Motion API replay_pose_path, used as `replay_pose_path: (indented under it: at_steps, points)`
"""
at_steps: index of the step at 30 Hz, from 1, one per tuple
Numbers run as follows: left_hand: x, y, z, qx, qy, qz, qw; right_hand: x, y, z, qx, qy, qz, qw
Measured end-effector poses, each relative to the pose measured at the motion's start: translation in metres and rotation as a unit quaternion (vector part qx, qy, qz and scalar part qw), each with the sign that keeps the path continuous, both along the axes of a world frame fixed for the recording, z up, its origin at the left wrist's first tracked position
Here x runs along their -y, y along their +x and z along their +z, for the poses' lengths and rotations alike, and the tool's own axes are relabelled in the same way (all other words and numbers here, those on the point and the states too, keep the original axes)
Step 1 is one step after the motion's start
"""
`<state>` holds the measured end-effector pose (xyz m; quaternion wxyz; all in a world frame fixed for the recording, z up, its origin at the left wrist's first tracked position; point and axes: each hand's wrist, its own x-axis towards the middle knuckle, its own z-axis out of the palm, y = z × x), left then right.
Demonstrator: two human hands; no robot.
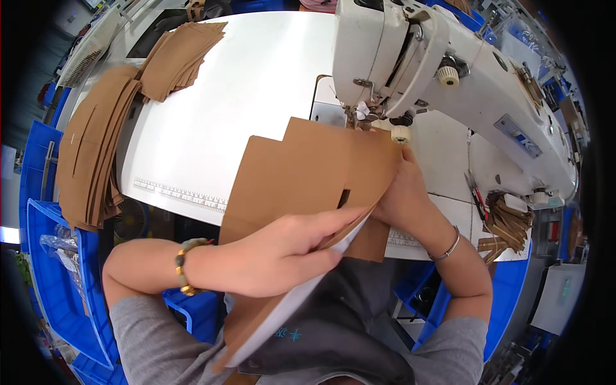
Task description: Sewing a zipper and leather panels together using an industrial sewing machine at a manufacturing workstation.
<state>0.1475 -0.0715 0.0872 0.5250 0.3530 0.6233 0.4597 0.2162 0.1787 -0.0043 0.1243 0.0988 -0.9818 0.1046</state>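
Note:
A large brown leather-like panel (pixel 276 173) with a pale underside and a small dark slot lies on the white sewing table (pixel 269 70). Its far edge reaches the needle area of a white sewing machine (pixel 378 70). My left hand (pixel 289 247) pinches the panel's folded-up near edge between thumb and fingers, and the loose end hangs toward my lap. My right hand (pixel 401 192) grips the panel's right side close below the presser foot. Most of that hand's fingers are hidden behind the panel; some fingertips show beside the needle.
Stacks of brown panels (pixel 90 147) stand at the table's left edge, with smaller brown pieces (pixel 176 61) behind. Right of the machine bed lie red-handled snips (pixel 476 192) and a bundle of brown strips (pixel 507 221). Blue bins (pixel 58 276) flank the table. A printed ruler (pixel 176 192) runs along the near edge.

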Motion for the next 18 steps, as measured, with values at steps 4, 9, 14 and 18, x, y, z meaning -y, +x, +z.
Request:
replay_pose_path:
  at_steps: [4, 9, 14, 18]
  points:
    - [-0.023, -0.009, -0.029, 0.115, -0.036, -0.033, 0.992, -0.005, -0.003, -0.005, 0.017, -0.012, 0.016, 1.0]
    - [-0.034, -0.044, -0.074, -0.632, 0.12, -0.031, 0.765, -0.004, 0.0, -0.011, -0.046, 0.014, 0.022, 0.999]
    - [-0.03, -0.037, -0.082, -0.597, 0.035, -0.024, 0.801, -0.004, 0.003, -0.01, 0.002, 0.002, 0.007, 1.0]
    - [-0.039, -0.053, -0.08, -0.549, -0.01, 0.002, 0.836, -0.005, 0.0, -0.011, -0.04, -0.004, 0.032, 0.999]
